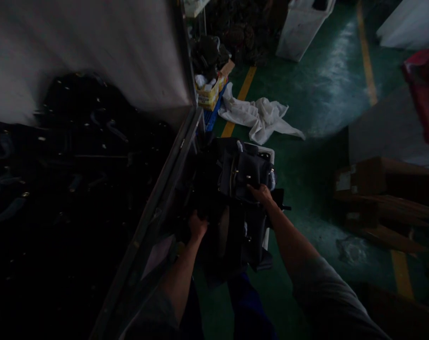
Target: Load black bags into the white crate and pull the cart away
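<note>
A stack of dark handbags (243,179) with small metal fittings fills a white crate (269,152) on the green floor in front of me. My right hand (261,194) is closed on the near edge of the top bag. My left hand (197,225) grips a dark bag lower in the pile, beside the table's metal edge. Both forearms reach down from the bottom of the view. The light is dim and the fingers are partly hidden in the bags.
A long table (76,189) on the left is covered with dark bags. A white cloth (259,115) lies on the floor beyond the crate. Yellow boxes (209,92) stand by the table's far end. Cardboard boxes (377,184) sit at the right.
</note>
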Action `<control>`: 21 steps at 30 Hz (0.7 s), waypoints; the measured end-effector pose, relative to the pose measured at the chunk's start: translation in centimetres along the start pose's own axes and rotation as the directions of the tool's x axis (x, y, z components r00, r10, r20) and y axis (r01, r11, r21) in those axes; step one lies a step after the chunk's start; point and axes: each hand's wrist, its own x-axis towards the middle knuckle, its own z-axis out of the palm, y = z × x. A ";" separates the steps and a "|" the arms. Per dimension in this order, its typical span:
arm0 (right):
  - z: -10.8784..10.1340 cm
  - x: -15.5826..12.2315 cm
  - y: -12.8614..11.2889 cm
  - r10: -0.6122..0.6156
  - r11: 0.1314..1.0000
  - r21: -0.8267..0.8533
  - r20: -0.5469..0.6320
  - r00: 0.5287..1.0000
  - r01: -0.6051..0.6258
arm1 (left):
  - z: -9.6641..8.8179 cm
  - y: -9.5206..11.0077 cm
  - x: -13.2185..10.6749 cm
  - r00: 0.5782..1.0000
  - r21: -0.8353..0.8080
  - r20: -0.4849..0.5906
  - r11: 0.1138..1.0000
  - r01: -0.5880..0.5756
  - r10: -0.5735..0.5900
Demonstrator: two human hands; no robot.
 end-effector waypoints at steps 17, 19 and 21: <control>1.3 -27.0 23.4 0.313 0.947 0.135 -0.188 0.931 -0.291 | 4.5 0.9 -7.1 0.947 0.276 0.121 0.906 -0.321 0.299; 1.8 -28.2 24.4 0.326 0.940 0.151 -0.140 0.935 -0.305 | 4.3 1.1 -6.7 0.945 0.271 0.134 0.906 -0.325 0.299; 2.1 -29.0 24.8 0.332 0.935 0.158 -0.078 0.940 -0.317 | 3.3 1.4 -7.2 0.939 0.239 0.155 0.910 -0.339 0.309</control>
